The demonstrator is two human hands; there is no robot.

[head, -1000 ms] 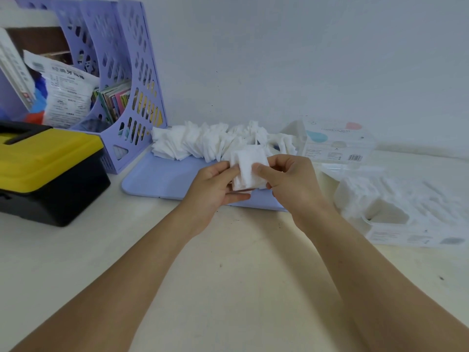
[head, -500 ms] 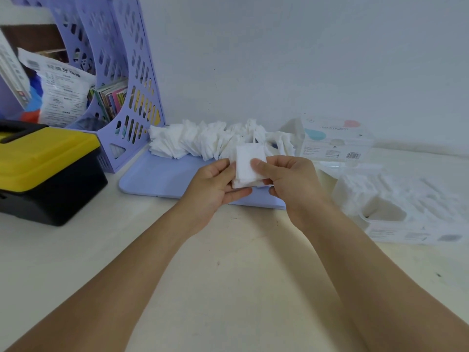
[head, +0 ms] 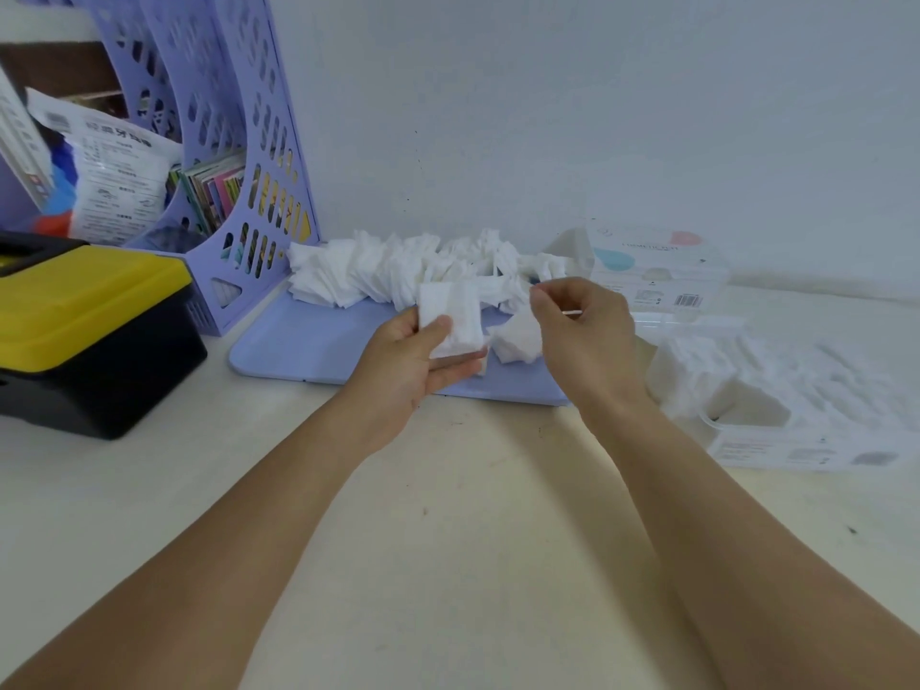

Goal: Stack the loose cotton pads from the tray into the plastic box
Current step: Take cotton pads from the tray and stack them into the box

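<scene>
From my head camera, my left hand holds a small stack of pads upright above the near edge of the tray, thumb pressed on its front and fingers curled behind. My right hand hovers just beside it over the tray, fingers curled in with the fingertips close together; whether they pinch a pad I cannot tell.

I judge I am in the gathering step: building a neat handful before carrying it across. The next move calls for picking up another loose pad, perhaps the crumpled one lying just beside my stack, laying it flat and square on the handful, then taking the lot to the box.

The tray carries a long heap of loose pads along its far side, so plenty remains. The plastic box sits to my right on the table, apart from the tray, already holding rows of white pads with a gap at its near corner.
</scene>
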